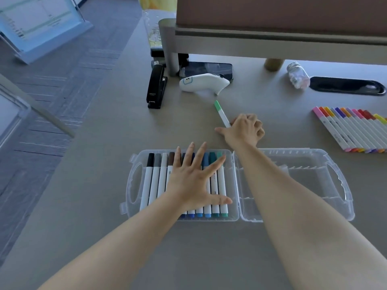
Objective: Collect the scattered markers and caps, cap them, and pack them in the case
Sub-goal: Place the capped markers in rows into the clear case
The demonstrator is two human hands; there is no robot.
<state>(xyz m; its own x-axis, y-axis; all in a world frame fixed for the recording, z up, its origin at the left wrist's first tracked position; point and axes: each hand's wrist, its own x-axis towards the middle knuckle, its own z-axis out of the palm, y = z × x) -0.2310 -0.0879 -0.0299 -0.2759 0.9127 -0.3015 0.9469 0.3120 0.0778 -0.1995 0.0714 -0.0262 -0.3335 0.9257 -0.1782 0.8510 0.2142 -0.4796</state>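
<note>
Now L hand (195,181) flat w/ fingers spread on markers in case (343,178), R hand (245,130) beyond case gripping green marker (221,113), more markers (354,128) far right on desk (104,164).

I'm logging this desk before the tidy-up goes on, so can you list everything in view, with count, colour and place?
case: one, clear plastic, open flat at the near edge of the table
packed markers: a row, white barrels with black, grey, brown, blue and teal caps, in the case's left half
green marker: one, white barrel with green cap, beyond the case
loose markers: a row, pink, orange, purple, red and yellow caps, far right on the table
stapler: one, black, far left
white device: one, beside the stapler
phone: one, dark, behind the white device
jar: one, clear, far right
left hand: spread flat on the packed markers
right hand: grips the green marker
</note>
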